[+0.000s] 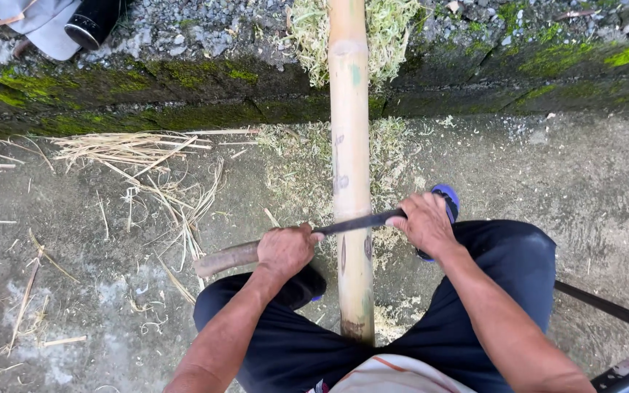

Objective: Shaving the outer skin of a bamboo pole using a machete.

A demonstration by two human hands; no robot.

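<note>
A pale yellow bamboo pole (350,167) runs from between my knees toward twelve o'clock, over a mossy concrete ledge (147,94). My left hand (285,249) grips the wooden handle and my right hand (425,222) pinches the tip of a dark blade (358,222) laid across the pole. Open concrete floor (584,175) lies at three o'clock; dry shavings (140,156) litter ten o'clock.

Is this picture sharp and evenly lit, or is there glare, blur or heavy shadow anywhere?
Head view: soft, even daylight, no glare; the bamboo pole and blade look sharp; both hands, left hand and right hand, crisp; only faint shadow under the legs; slight wide-angle bending at the edges.
</note>
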